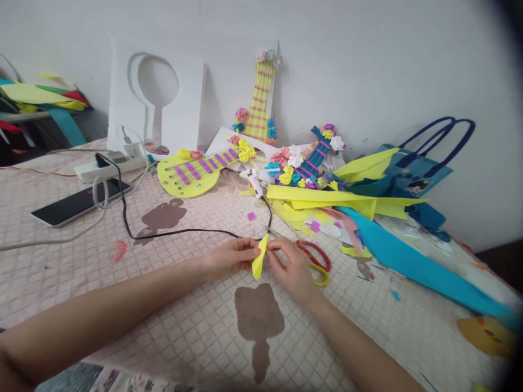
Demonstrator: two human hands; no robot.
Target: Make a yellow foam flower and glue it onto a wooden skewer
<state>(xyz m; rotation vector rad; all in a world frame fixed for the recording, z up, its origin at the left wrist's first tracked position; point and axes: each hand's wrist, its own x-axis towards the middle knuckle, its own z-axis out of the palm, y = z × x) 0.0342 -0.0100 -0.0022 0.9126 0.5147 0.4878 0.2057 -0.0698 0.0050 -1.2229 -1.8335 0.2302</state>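
Left forearm (122,310), bare, runs in from lower left; right forearm (355,343), also bare, rises from lower right — left hand (235,255) and right hand (293,268) nearly meet, each in a thumb-and-finger pinch.

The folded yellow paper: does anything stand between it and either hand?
Nothing visible does. The left hand pinches the folded yellow paper; the right hand is at its edge. Scissors lie beside the right hand.

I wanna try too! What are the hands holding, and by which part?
A small yellow piece: the left hand grips its left edge, the right hand its upper right side. Its lower end sticks out free.
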